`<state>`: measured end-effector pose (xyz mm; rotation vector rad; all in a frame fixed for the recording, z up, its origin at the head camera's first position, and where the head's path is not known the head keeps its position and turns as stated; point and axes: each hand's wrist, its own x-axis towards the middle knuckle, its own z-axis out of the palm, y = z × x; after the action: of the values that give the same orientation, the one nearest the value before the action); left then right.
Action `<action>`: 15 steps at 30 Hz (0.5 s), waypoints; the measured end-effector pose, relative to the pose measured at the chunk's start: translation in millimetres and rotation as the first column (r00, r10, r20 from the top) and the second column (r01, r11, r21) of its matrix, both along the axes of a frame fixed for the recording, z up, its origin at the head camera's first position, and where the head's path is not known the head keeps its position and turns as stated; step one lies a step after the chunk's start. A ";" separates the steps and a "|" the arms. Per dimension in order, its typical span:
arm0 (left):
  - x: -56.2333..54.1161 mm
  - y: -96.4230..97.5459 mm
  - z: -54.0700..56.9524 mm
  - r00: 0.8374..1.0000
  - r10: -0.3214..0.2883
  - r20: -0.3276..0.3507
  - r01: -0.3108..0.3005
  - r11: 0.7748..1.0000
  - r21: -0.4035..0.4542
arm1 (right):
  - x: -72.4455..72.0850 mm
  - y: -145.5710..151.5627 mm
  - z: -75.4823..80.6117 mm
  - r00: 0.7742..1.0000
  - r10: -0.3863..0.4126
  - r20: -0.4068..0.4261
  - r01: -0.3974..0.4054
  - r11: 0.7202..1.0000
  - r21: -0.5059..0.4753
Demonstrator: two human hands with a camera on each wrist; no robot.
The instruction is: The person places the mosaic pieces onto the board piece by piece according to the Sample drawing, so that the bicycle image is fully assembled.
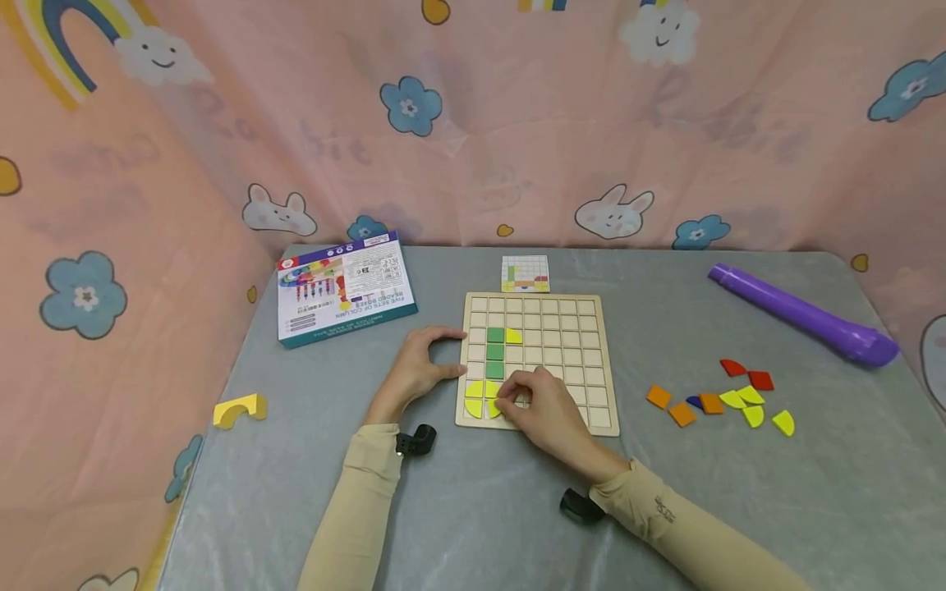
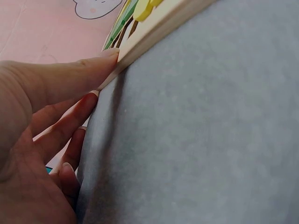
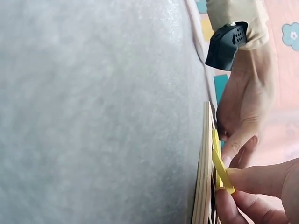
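A wooden grid board [image 1: 562, 304] lies flat on the table. Green square tiles [image 1: 495, 352] fill a short column on it, with a yellow quarter-circle tile [image 1: 513, 336] beside the top one. More yellow quarter-circle tiles [image 1: 474, 389] sit in the lower left cells. My right hand [image 1: 543, 410] pinches a yellow quarter-circle tile [image 3: 220, 169] between thumb and fingers; the tile tilts against the board there. At the left edge of the board, my left hand [image 1: 415, 369] rests its thumb [image 2: 88, 77] and a finger, spread apart along the rim.
A pattern card [image 1: 525, 274] lies behind the board. Loose orange tiles [image 1: 683, 414], yellow tiles [image 1: 784, 423], red tiles [image 1: 761, 380] and a blue piece [image 1: 694, 401] are scattered right. A purple tube [image 1: 805, 316], a box [image 1: 347, 287] and a yellow arch block [image 1: 240, 410] stand around.
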<state>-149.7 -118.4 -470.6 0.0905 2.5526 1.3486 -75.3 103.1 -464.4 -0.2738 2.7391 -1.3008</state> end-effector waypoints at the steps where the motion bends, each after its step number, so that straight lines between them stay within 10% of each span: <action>1: -0.1 -0.1 0.1 1.000 0.000 0.001 0.000 1.000 0.001 | -0.6 -0.4 -0.2 1.000 -0.003 0.002 0.003 1.000 0.004; 15: 0.3 -0.2 0.6 1.000 0.000 -0.015 0.000 1.000 0.011 | -4.2 -11.6 -4.5 0.990 -0.004 -0.140 0.024 0.991 0.135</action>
<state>-149.3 -118.6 -470.0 0.1025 2.5578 1.3670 -79.6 91.4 -468.9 -0.3466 2.9349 -1.1312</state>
